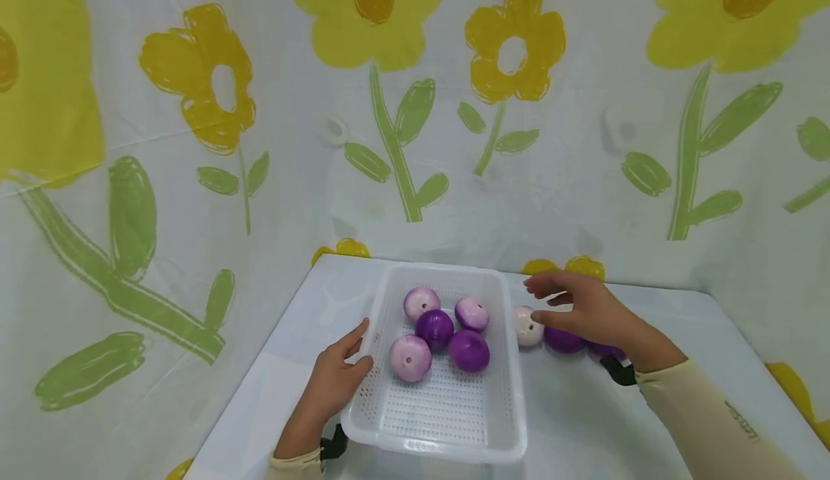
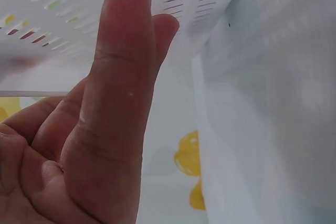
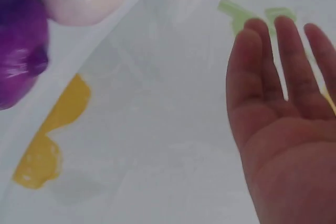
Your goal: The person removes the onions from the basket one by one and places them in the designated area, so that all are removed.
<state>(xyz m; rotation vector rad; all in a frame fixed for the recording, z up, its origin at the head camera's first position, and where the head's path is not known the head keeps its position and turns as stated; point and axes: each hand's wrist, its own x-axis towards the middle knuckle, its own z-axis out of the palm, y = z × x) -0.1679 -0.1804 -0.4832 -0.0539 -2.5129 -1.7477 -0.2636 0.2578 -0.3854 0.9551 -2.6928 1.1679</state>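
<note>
A white perforated plastic basket (image 1: 447,422) holds several onions, some pale purple like one onion (image 1: 411,358) and some dark purple like another (image 1: 470,351). My left hand (image 1: 333,375) rests against the basket's left side, fingertips and thumb at its wall. The left wrist view shows the thumb (image 2: 118,93) extended close beside the slotted wall. My right hand (image 1: 586,310) is above the table to the right of the basket, fingers extended and nothing held. Below its fingers lies a whitish onion (image 1: 527,327), with a dark purple onion (image 1: 563,341) beside it.
Another dark purple onion (image 1: 606,351) lies partly hidden under the right wrist. The white table (image 1: 583,422) meets a flower-printed cloth (image 1: 493,206) behind and at the sides.
</note>
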